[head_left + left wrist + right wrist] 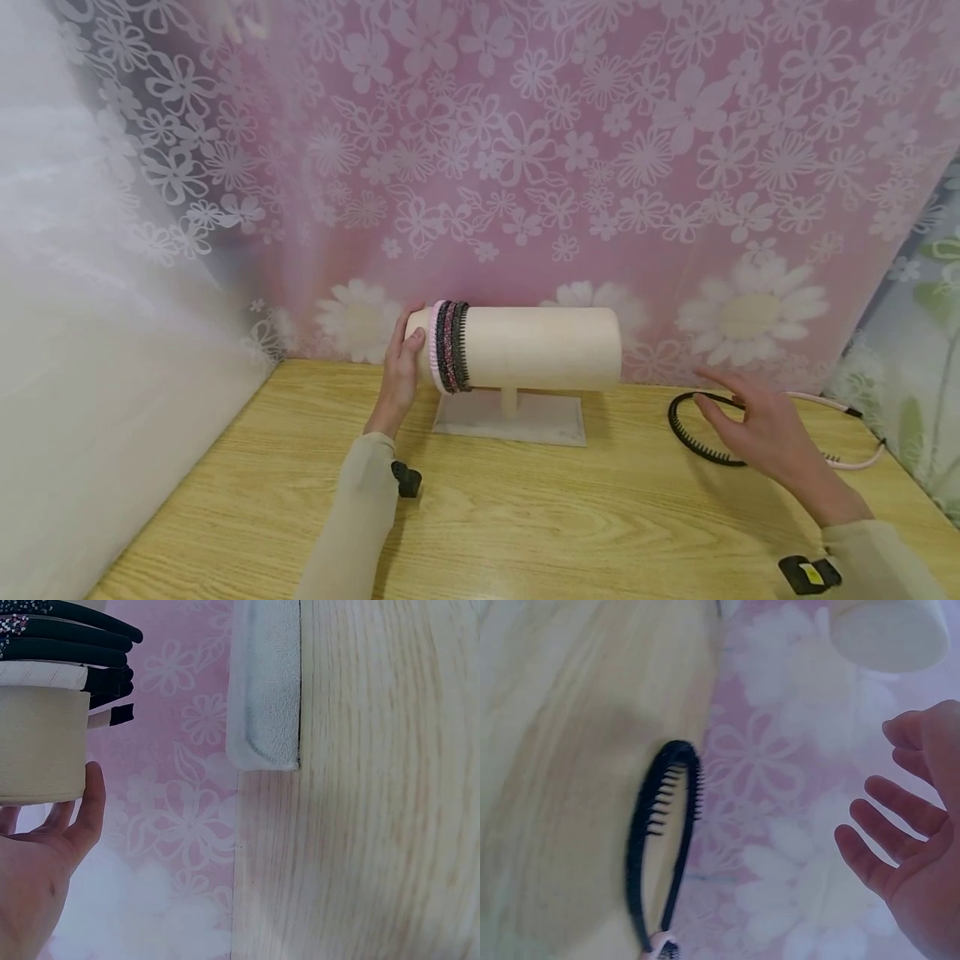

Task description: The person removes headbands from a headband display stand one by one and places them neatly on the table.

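A cream padded roll on a T-shaped headband stand point(540, 346) lies level above its pale base point(510, 417). My left hand point(397, 379) grips the roll's left end, thumb on the near side and fingers around the far side. Just right of that hand, several headbands point(452, 346), pink, black and sparkly, sit side by side around the roll; their black tips show in the left wrist view. My right hand point(772, 429) hovers with fingers spread and nothing held, over a black toothed headband point(678, 429) and a pink headband point(858, 464) on the table.
The wood-grain table point(570, 517) meets a pink flowered curtain point(525, 208) right behind the stand. A whitish sheet point(112, 358) hangs along the left side, and a leaf-patterned one point(911, 392) borders the right.
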